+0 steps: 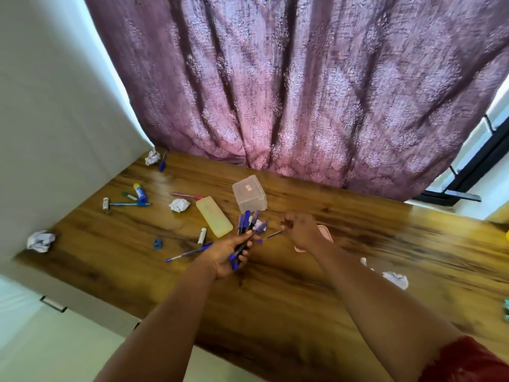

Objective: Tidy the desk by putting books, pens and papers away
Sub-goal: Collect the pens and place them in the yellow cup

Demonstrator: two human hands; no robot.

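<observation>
My left hand grips a bundle of several blue pens above the wooden desk. My right hand pinches the end of one more blue pen, its tip pointing toward the bundle. Another blue pen lies on the desk just left of my left hand. A clear plastic box stands behind the bundle, with a yellowish flat case to its left. Crumpled papers lie at the far left corner, mid desk, the left edge and the right.
More pens, a glue stick and small caps lie scattered at the left. A pink object is partly hidden under my right hand. A purple curtain hangs behind the desk; a white wall bounds the left.
</observation>
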